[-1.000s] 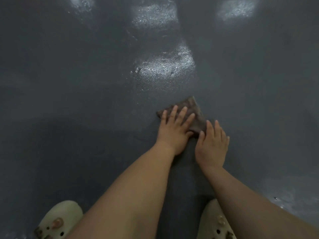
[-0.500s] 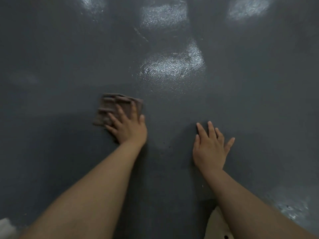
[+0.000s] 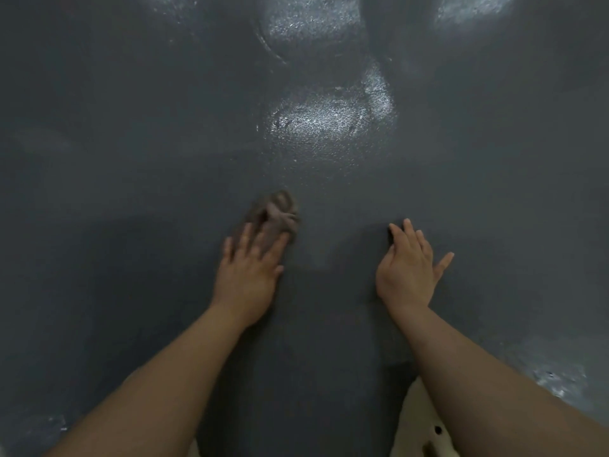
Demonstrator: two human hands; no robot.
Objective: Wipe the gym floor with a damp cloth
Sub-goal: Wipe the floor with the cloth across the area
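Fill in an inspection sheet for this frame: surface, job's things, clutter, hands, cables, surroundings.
Surface: dark grey floor, glossy light patches ahead.
Job's things: brown cloth, bunched and blurred, on the floor.
Clutter: nothing seen.
Hands: left hand presses straight fingers on the cloth; right hand flat on bare floor, apart from the cloth.
Cables: nothing seen.
Surroundings: cream clog at bottom edge by the right forearm.
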